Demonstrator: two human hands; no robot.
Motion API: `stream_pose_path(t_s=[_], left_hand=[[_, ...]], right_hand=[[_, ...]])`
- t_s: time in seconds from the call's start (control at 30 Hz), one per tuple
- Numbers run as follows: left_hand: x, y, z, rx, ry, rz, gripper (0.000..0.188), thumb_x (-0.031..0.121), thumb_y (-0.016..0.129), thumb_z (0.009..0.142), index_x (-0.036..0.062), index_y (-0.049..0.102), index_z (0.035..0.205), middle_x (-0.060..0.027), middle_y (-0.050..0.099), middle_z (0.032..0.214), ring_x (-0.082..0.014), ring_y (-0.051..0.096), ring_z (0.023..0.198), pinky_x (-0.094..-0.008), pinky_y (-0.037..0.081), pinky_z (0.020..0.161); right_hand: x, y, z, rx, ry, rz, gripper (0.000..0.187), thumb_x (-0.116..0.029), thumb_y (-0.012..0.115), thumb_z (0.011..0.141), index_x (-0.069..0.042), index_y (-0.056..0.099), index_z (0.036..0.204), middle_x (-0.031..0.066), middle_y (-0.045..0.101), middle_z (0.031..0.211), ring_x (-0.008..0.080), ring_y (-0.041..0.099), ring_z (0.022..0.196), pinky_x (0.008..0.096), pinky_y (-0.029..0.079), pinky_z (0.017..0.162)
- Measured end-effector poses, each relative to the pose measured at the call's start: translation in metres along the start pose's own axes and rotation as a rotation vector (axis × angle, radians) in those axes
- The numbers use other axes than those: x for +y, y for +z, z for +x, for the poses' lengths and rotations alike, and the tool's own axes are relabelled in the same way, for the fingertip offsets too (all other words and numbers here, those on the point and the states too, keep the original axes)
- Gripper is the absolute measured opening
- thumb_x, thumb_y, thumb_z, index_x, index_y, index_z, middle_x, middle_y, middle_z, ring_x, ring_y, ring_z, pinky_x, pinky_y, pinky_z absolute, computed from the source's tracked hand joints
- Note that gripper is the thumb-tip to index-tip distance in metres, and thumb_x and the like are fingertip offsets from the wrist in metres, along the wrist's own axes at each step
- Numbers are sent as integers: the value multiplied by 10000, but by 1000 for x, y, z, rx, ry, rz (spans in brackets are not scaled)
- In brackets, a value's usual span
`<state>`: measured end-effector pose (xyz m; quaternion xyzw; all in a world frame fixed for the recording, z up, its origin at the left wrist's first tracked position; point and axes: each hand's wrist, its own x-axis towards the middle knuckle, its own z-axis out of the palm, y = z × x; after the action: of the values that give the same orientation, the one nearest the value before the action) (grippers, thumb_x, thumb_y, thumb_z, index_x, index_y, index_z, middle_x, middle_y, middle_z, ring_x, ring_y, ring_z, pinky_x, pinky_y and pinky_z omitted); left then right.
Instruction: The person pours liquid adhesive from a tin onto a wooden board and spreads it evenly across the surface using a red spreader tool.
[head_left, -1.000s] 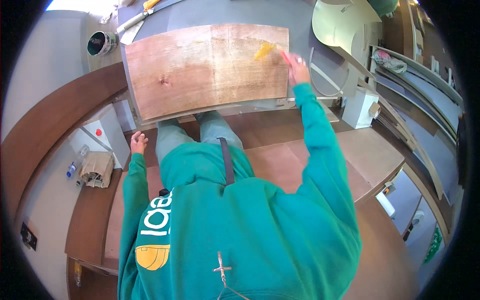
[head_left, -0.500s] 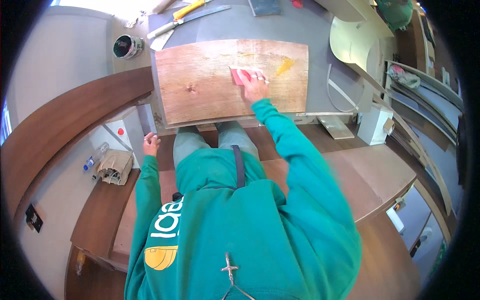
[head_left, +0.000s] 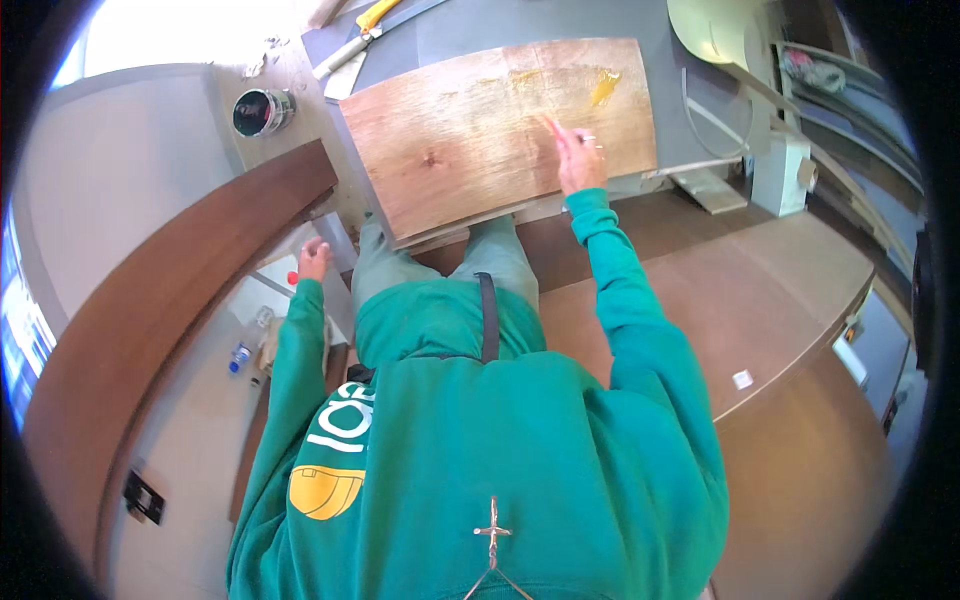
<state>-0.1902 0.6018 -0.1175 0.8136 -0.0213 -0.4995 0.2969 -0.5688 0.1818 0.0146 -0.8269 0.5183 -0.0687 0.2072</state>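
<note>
A curved-edged wooden board (head_left: pixel 470 160) lies on the grey worktop in front of me. A patch of yellow, glue-like paste (head_left: pixel 605 88) and thinner smears mark its far right part. Over the board's right half, my right hand (head_left: pixel 582 162) is closed on a small flat red spreader (head_left: pixel 549 125), seen nearly edge-on. Whether the spreader touches the wood I cannot tell. My left hand (head_left: pixel 314 258) hangs at my left side, below the board's near left corner, fingers loosely bent with nothing visible in them.
An open can with dark contents (head_left: pixel 264 112) stands left of the worktop (head_left: pixel 450 38). Handled tools, one yellow-handled (head_left: pixel 375 14), lie at the far left. A long curved brown panel (head_left: pixel 190 235) runs along my left. A plastic bottle (head_left: pixel 240 357) lies below it; a white block (head_left: pixel 780 175) stands right.
My right hand has drawn back toward the near right of the board, and the red spreader has turned from flat to edge-on. The view has shifted and tilted; my left hand still hangs.
</note>
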Motion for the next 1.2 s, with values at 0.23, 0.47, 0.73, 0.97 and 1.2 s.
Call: stream_pose_path(t_s=[0.23,0.47,0.73,0.97,1.2], left_hand=[[115,-76,77,-19,159,-35,364,193,572,870,52,494,1197,-85,584,1074,-162,614,869,-271,493,682],[233,-50,58,-442,355,32,295,134,442,909,66,533,1181,-57,566,1146,-164,577,1010,-291,455,841],[276,1,19,-562,324,8,304,129,427,907,51,527,1184,-60,556,1176,-185,553,1080,-332,431,906],[346,96,47,-549,537,316,336,179,500,869,39,529,1174,-109,573,1148,-200,592,1011,-331,455,846],[379,192,123,-394,1132,745,381,255,551,852,-10,537,1126,-187,586,1036,-310,603,916,-397,474,809]], right_hand=[[-25,51,-75,309,409,288,268,-197,536,888,28,598,1020,169,629,926,291,600,824,381,463,763],[-70,78,-106,402,685,921,316,-236,563,873,24,594,1051,110,654,944,176,590,825,325,471,769],[-77,80,-103,395,829,1037,391,-262,569,876,50,571,1113,131,646,995,176,584,914,317,450,823],[-74,96,-151,571,961,1728,396,-210,586,879,23,531,1194,104,594,1145,176,568,1024,320,437,906],[-128,159,-191,918,1009,2045,406,-197,600,866,20,510,1198,96,579,1165,200,559,1072,351,426,941]])
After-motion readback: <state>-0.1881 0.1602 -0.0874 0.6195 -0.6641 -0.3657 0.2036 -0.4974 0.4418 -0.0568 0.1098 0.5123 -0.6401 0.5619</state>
